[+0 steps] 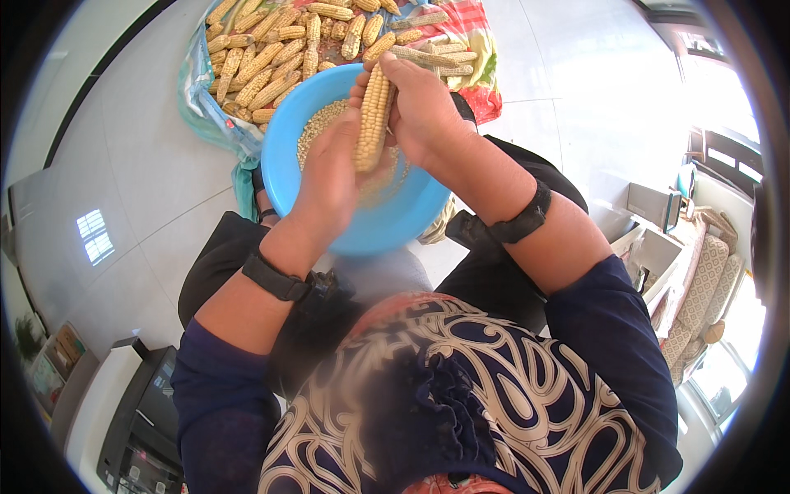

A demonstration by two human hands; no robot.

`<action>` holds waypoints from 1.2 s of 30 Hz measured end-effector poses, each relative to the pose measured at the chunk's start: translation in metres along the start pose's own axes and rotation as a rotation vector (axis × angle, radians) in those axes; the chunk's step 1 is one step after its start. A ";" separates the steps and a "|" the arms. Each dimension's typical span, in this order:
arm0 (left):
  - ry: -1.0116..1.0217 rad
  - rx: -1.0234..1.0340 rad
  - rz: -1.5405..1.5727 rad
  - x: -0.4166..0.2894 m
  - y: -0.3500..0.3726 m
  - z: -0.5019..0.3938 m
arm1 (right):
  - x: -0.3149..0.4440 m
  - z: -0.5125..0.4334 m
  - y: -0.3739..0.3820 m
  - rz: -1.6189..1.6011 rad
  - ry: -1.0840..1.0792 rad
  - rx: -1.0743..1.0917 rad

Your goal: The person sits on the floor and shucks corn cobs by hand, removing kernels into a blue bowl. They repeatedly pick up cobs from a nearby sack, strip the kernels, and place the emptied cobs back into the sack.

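Note:
A dried ear of corn (373, 120), its pale yellow kernels in rows, is held slantwise between my two hands over a blue plastic basin (279, 145). My right hand (426, 108) grips the ear's upper part, the thumb lying along its top end. Around the lower part, my left hand (333, 170) holds the ear from the left side, its fingers partly hidden behind it. Loose corn kernels (318, 126) cover the bottom of the basin; my hands block part of them from sight.
Beyond the basin, several unshelled corn ears (259, 65) are heaped on a colourful plastic sheet (484, 62). Stripped cobs (457, 58) lie at the heap's right side. Pale floor tiles (148, 154) surround the sheet. A patterned sofa (703, 278) stands at the far right.

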State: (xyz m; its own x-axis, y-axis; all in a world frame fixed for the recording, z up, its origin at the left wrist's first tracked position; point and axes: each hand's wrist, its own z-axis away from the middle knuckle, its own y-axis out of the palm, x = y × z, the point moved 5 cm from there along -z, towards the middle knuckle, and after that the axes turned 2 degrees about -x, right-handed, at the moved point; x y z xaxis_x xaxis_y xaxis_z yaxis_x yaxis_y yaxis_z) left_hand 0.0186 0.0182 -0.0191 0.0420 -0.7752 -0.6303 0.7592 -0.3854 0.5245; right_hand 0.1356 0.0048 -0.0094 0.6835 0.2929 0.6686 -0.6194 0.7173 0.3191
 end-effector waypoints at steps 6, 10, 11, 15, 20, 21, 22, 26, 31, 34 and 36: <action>-0.075 0.022 0.001 0.008 0.004 0.007 | 0.004 -0.007 -0.003 -0.078 -0.065 -0.002; -0.040 0.004 -0.011 0.009 0.001 0.007 | 0.003 -0.006 0.000 -0.053 -0.085 0.009; -0.034 -0.008 -0.010 0.010 0.000 0.007 | 0.003 -0.006 0.001 -0.035 -0.093 0.019; -0.006 -0.025 -0.028 0.009 0.001 0.008 | 0.002 -0.006 0.004 -0.023 -0.117 0.025; -0.025 -0.090 -0.016 0.007 0.003 0.009 | -0.001 -0.009 0.004 -0.055 -0.113 -0.001; -0.031 -0.097 -0.020 0.006 0.004 0.009 | -0.001 -0.010 0.005 -0.063 -0.111 -0.002; -0.040 -0.111 -0.027 0.006 0.004 0.010 | -0.002 -0.010 0.004 -0.065 -0.117 -0.011; -0.035 -0.098 -0.103 0.004 0.003 0.011 | -0.003 -0.008 0.004 -0.033 -0.119 -0.013; -0.033 -0.090 -0.090 0.006 0.001 0.011 | -0.002 -0.005 0.006 -0.033 -0.135 -0.022; -0.045 -0.089 -0.066 0.008 0.000 0.011 | -0.003 -0.005 0.005 -0.032 -0.120 -0.057; -0.050 -0.088 -0.054 0.008 0.000 0.010 | -0.003 -0.005 0.005 -0.033 -0.131 -0.063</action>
State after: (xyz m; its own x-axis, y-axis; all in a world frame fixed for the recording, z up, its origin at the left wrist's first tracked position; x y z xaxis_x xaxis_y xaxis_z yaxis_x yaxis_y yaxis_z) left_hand 0.0127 0.0065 -0.0185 -0.0312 -0.7792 -0.6261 0.8136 -0.3836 0.4369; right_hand 0.1322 0.0101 -0.0133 0.6441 0.1864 0.7419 -0.5694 0.7645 0.3022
